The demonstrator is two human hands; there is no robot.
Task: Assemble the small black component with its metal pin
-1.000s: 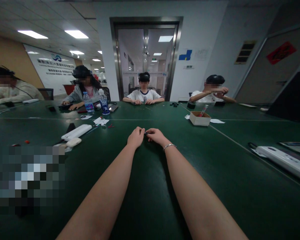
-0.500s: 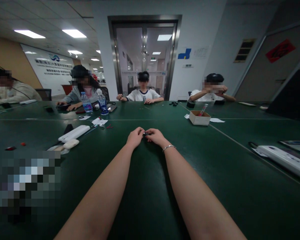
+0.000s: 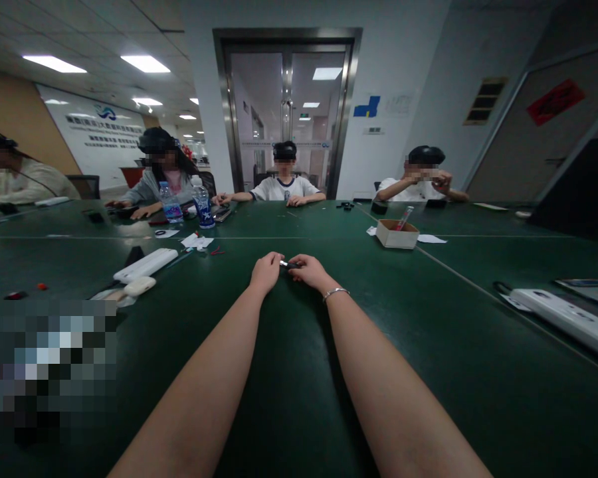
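Observation:
Over the green table (image 3: 299, 372), my left hand (image 3: 266, 272) and my right hand (image 3: 309, 271) face each other with a small gap between the fingertips. A small slim object (image 3: 285, 264), bright silver at its left end and dark at its right, spans that gap. Its kind is too small to make out. The left fingers pinch the silver end, while the right fingers and thumb close round the dark end. A silver bracelet (image 3: 337, 292) circles my right wrist.
White power strips (image 3: 147, 265) lie left and right, the left one near a white rounded item (image 3: 140, 286). Two bottles (image 3: 203, 207) stand beyond some paper scraps (image 3: 197, 241). A small box (image 3: 397, 236) is ahead right. Several people sit across the table.
My hands have drawn slightly apart, the left one moving a little left, and more of the object's silver end shows. Across the table, one person's arm has reached out toward the bottles.

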